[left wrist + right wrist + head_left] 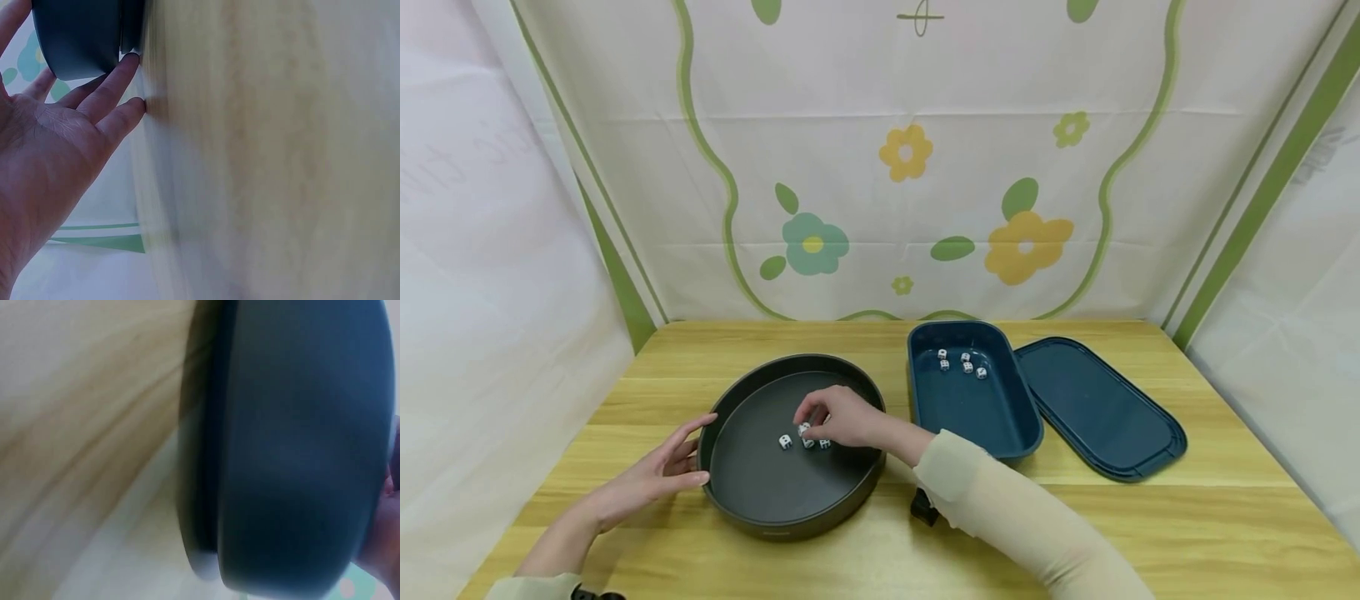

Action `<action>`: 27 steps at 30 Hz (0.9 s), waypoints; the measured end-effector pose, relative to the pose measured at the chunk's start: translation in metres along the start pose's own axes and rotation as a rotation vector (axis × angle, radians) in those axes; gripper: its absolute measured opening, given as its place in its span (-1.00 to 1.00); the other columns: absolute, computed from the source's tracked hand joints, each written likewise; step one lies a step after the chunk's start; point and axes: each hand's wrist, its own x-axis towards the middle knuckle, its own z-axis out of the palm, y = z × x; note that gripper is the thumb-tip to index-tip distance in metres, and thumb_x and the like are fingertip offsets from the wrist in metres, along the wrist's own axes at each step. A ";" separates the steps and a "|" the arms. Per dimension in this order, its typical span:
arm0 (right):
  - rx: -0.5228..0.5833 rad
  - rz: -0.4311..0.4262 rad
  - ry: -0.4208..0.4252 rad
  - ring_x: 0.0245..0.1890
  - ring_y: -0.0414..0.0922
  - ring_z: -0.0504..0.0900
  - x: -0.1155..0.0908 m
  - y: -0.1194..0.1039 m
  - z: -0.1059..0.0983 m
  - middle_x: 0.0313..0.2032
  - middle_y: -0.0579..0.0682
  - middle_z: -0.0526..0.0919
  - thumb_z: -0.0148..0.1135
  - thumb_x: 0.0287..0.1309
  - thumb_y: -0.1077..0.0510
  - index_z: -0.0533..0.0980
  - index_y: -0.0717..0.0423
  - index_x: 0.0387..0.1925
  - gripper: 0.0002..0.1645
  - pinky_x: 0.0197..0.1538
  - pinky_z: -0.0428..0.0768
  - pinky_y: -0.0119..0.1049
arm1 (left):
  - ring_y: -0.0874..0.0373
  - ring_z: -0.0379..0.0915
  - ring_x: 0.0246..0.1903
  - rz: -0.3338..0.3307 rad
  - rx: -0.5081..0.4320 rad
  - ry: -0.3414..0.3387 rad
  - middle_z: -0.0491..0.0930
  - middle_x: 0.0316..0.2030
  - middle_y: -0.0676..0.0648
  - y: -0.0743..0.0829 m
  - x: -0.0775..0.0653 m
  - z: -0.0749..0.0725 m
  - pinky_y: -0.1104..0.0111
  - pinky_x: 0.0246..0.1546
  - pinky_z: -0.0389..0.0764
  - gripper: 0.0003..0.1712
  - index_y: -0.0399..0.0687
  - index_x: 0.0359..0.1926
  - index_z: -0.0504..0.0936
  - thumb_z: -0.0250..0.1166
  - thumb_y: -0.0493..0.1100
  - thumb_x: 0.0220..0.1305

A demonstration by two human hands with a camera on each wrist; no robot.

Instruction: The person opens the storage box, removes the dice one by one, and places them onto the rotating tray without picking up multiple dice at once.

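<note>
A round dark pan [760, 487] stands on the table with several white dice [785, 442] on its bottom. My right hand [846, 418] reaches over its right rim, thumb and index finger bent around one die [803, 428] among the others. In the right wrist view, the pan's side [300, 456] hides most of this hand. Fingers spread, my left hand [651, 479] rests against the pan's left side. The left wrist view shows its fingertips by the pan wall [78, 37], low near the tabletop.
A dark blue rectangular box [970, 417], right of the pan, holds several more dice [967, 367] toward its far end. Its matching flat lid [1101, 408] lies to the right, against the box. A small black object [923, 507] shows beneath the right forearm. Patterned cloth hangs behind the wooden table [647, 383].
</note>
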 end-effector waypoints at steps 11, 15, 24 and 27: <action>-0.034 0.012 -0.031 -0.41 -0.36 0.56 0.008 0.000 0.014 -0.38 -0.21 0.61 0.37 0.15 0.27 0.64 0.03 -0.30 -0.89 -0.30 0.50 -0.48 | -0.42 -0.21 0.38 -0.015 0.005 0.013 -0.20 0.44 -0.44 0.001 0.000 0.000 0.21 0.12 0.36 -0.12 0.11 0.54 -0.21 0.13 -0.21 0.43; -0.025 -0.007 -0.041 -0.41 -0.38 0.56 0.008 -0.002 0.015 -0.38 -0.25 0.60 0.39 0.13 0.26 0.64 0.04 -0.27 -0.88 -0.28 0.50 -0.50 | -0.42 -0.21 0.37 -0.012 0.010 0.007 -0.19 0.44 -0.45 0.002 0.001 0.001 0.23 0.12 0.36 -0.12 0.10 0.54 -0.22 0.13 -0.21 0.43; -0.010 -0.020 -0.008 -0.36 -0.38 0.56 -0.004 -0.005 -0.003 -0.26 -0.16 0.64 0.39 0.15 0.23 0.64 0.09 -0.20 -0.84 -0.22 0.51 -0.47 | -0.41 -0.20 0.37 -0.021 -0.004 0.024 -0.15 0.43 -0.46 0.002 0.000 0.001 0.46 0.02 0.37 -0.12 0.08 0.54 -0.20 0.15 -0.22 0.42; -0.013 -0.040 0.004 -0.33 -0.33 0.57 -0.013 -0.005 -0.015 -0.24 -0.11 0.65 0.38 0.15 0.24 0.63 0.13 -0.18 -0.82 -0.18 0.52 -0.44 | -0.41 -0.22 0.38 -0.017 -0.016 0.024 -0.16 0.43 -0.45 0.001 0.001 0.001 0.52 0.00 0.36 -0.12 0.09 0.54 -0.19 0.15 -0.23 0.41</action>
